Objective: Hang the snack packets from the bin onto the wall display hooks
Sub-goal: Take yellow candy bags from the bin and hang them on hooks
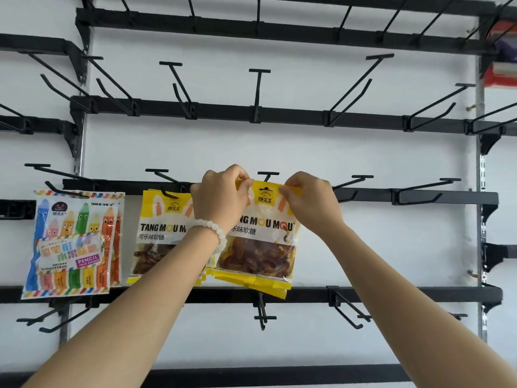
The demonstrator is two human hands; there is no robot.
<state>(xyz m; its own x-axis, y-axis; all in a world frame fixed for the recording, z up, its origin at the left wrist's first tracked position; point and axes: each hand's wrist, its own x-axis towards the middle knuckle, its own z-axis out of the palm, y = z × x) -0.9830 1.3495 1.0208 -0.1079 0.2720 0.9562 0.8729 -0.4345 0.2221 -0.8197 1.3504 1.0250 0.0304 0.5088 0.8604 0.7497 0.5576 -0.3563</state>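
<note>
A small stack of yellow snack packets (pixel 260 247) with brown gummies is held up against the third rail of the wall display. My left hand (pixel 221 200) pinches the stack's top left corner and my right hand (pixel 310 203) pinches the top right corner. The packets' top edge sits just below a black T-ended hook (pixel 268 175). More yellow packets (pixel 156 236) hang from the hook (pixel 167 191) to the left. Colourful pencil candy packets (pixel 72 242) hang at the far left. The bin is out of view.
Black rails (pixel 279 116) with several bare hooks cover the white wall above, right and below. Bare hooks (pixel 419 191) stand out to the right on the same rail. A red and purple item (pixel 503 51) sits at the top right edge.
</note>
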